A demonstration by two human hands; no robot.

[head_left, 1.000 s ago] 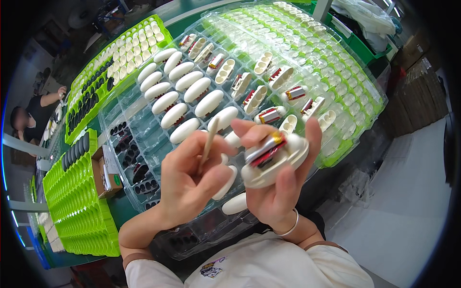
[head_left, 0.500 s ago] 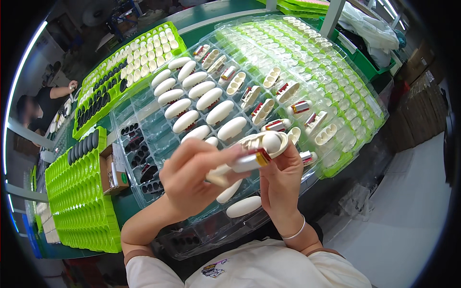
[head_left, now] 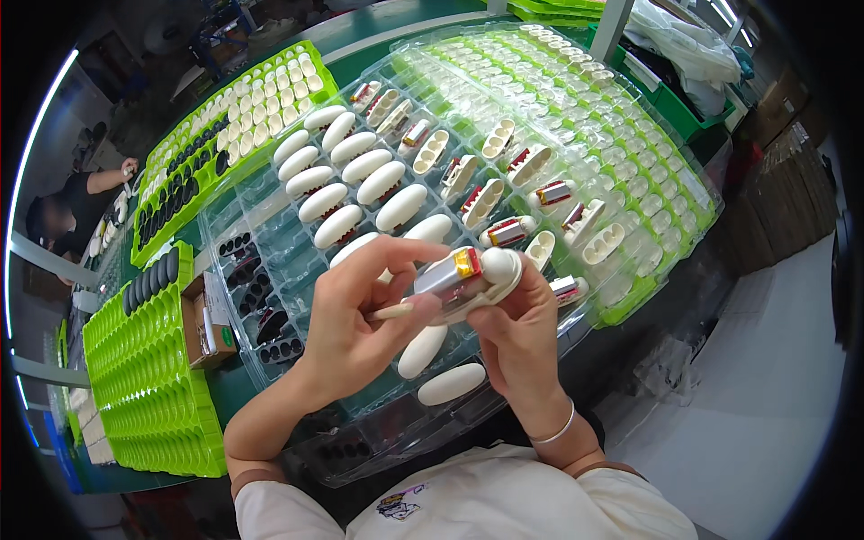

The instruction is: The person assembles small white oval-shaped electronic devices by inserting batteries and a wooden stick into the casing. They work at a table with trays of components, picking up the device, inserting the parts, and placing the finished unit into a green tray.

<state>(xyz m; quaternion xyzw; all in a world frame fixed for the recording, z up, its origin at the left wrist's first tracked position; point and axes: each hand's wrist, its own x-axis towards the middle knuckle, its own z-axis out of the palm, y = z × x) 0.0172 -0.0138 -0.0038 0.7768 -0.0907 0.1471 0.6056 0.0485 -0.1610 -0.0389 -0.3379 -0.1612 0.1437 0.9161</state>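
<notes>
In front of my chest, my left hand (head_left: 355, 319) grips a silver battery (head_left: 443, 277) with a yellow and red end between its fingertips. A small cream plastic piece (head_left: 390, 312) also pokes out from those fingers. My right hand (head_left: 524, 328) pinches an oval cream shell (head_left: 493, 295) with a rounded white part (head_left: 500, 267) at its end. The battery lies along the shell; whether it is fully seated cannot be seen behind the fingers. Below my hands are two closed white oval cases (head_left: 452, 384) on the clear tray (head_left: 301, 247).
More white cases, open shells with batteries (head_left: 508, 231) and black parts (head_left: 256, 292) sit in the clear trays. Green trays (head_left: 153, 378) stand left and far right. A small cardboard box (head_left: 205, 319) is at left. Another person (head_left: 76, 202) works at far left.
The battery has turned and come down from in front of the shell to lie along it. My left hand's fingers have shifted around it; my right hand still holds the shell.
</notes>
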